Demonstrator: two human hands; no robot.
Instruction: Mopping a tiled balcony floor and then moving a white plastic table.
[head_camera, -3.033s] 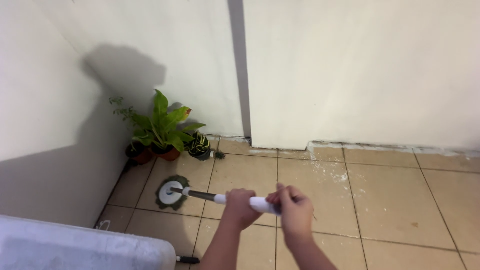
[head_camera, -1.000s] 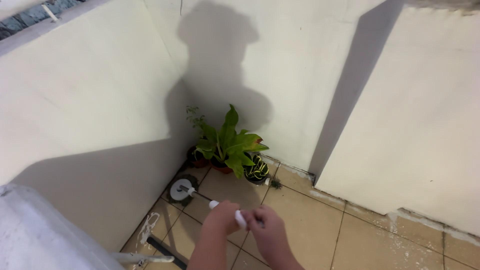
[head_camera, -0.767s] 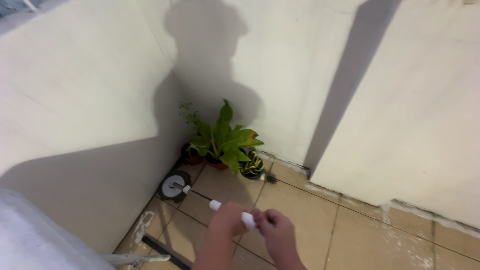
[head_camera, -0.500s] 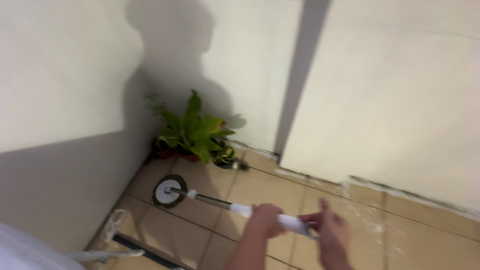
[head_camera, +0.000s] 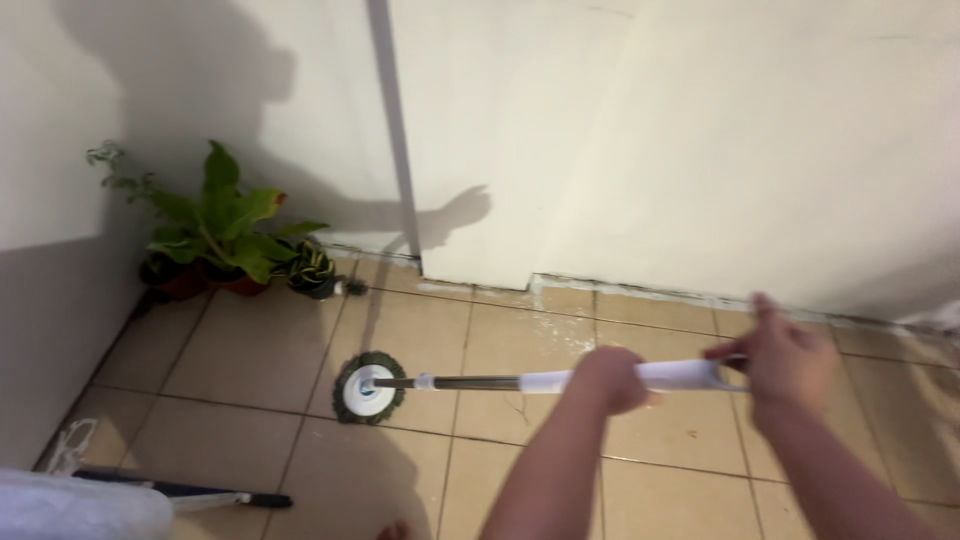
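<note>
A spin mop with a metal shaft and white grip lies low across the tan tiled floor, its round green-fringed head flat on a tile at left of centre. My left hand is closed around the white grip. My right hand is at the grip's far end, thumb up and fingers loosely around it, blurred by motion.
Three small potted plants stand in the left corner by the cream walls. A black-tipped pole lies on the floor at lower left beside a white plastic object. White paint flecks mark tiles along the wall base.
The mop head has slid right, out of the plant corner, towards the middle tiles. Both hands moved right along with the handle, and the view turned right.
</note>
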